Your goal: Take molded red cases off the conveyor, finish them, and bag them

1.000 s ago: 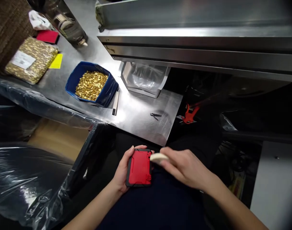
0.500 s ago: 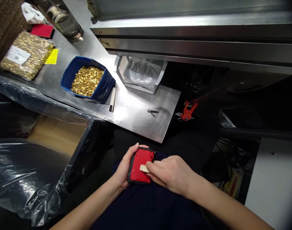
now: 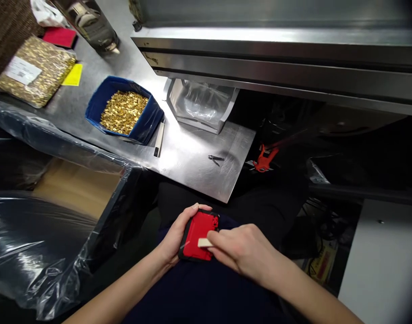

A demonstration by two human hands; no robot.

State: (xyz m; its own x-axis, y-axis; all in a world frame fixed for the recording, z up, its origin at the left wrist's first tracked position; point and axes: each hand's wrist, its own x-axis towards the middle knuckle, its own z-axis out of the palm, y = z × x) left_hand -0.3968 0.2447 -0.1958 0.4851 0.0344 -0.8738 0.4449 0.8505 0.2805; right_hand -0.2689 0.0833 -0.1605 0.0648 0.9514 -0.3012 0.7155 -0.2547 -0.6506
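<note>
Fingers (image 3: 216, 238) of the right hand (image 3: 242, 247) pinch a pale block (image 3: 203, 243) over the red case (image 3: 196, 231), which I see just left, long axis pointing bodyward, the left hand (image 3: 174, 234) gripping it.

Cannot see the held end of the slim cream-coloured bar (image 3: 203, 243), covered by the right hand (image 3: 241, 249), nor most fingers of the left hand (image 3: 174, 235), hidden beneath the flat red-and-black case (image 3: 199, 227). Cannot read the white paper label (image 3: 22, 70) on the clear bag of gold-coloured pieces (image 3: 53, 58), nor follow the tall dark transparent container (image 3: 97, 30) past the top edge.
</note>
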